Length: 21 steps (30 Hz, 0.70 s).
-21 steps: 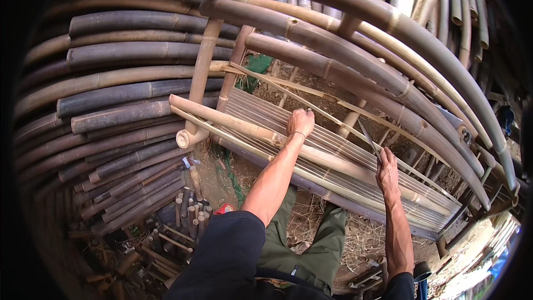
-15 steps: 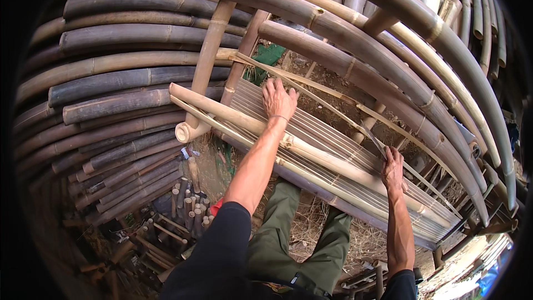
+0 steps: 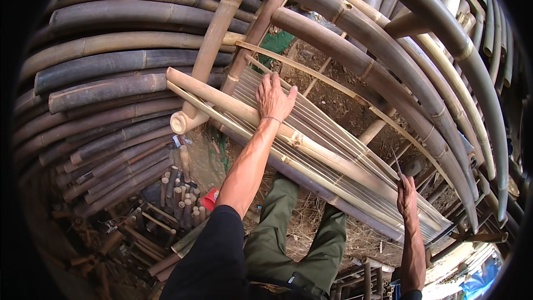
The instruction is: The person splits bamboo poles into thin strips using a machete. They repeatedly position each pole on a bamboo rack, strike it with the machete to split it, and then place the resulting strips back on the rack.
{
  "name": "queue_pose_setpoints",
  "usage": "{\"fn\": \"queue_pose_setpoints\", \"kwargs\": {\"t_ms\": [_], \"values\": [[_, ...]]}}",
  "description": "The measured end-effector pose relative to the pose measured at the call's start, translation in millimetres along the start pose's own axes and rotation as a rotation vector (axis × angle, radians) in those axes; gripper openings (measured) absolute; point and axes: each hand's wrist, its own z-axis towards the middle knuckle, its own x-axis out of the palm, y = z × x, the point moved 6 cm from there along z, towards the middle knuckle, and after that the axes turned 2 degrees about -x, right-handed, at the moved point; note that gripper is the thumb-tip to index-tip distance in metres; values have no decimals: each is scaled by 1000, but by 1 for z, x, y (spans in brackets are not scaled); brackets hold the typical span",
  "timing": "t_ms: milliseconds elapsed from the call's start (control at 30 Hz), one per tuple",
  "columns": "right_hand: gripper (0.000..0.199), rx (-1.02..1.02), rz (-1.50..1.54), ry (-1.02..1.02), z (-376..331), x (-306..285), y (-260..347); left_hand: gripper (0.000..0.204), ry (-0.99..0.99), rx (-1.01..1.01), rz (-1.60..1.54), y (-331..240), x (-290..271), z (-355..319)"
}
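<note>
Many bamboo poles (image 3: 133, 62) flank the slatted surface (image 3: 327, 128) above straw-strewn ground (image 3: 303, 222).

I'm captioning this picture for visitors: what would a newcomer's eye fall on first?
Probably the long, round, dark brown bamboo poles stacked across the left side. Next, at centre, the person's bare left hand over narrow tan bamboo slats, and, right of centre, the bare right hand gripping a thin, pointed grey blade.
</note>
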Motion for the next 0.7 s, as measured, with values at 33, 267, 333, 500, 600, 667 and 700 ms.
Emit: {"fn": "queue_pose_setpoints", "kwargs": {"t_ms": [33,267,333,500,600,667,700], "values": [[28,-20,-6,2,-3,3,0,74,47,-18,29,4,5,-3],[25,59,28,-42,-6,5,-5,78,183,-54,90,3,7,0],[26,117,-1,27,-7,-1,-1,79,246,-51,86,4,7,-3],[27,123,-14,55,-5,-1,1,80,262,-79,121,14,12,-6],[29,98,10,16,-1,2,-8,81,236,-84,130,13,13,-5],[29,131,34,3,-1,4,-11,82,250,-77,119,17,15,-5],[29,85,15,-11,1,4,-10,82,264,-87,117,15,14,-2]]}}
